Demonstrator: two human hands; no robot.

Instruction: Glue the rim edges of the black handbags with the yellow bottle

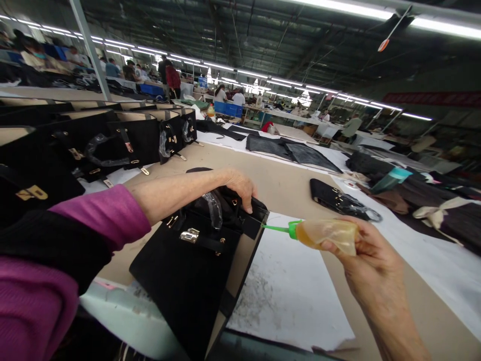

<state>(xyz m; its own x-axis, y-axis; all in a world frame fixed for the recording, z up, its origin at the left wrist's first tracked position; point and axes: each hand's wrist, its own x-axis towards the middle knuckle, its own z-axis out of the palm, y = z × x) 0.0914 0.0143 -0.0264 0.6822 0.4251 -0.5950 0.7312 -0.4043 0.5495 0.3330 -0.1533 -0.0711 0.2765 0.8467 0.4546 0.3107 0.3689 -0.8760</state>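
Bottle (326,234) of amber liquid is clamped in my right hand (379,265) at four o'clock, nozzle meeting the black bag (188,281), at seven. Apart from it, my left hand (240,185) touches the bag's far end; any pinch is hidden. Metal fittings (190,235) are on; liquid applied or remaining edge, I can't tell.

Seemingly tan worktable (278,183), white paper (285,286).
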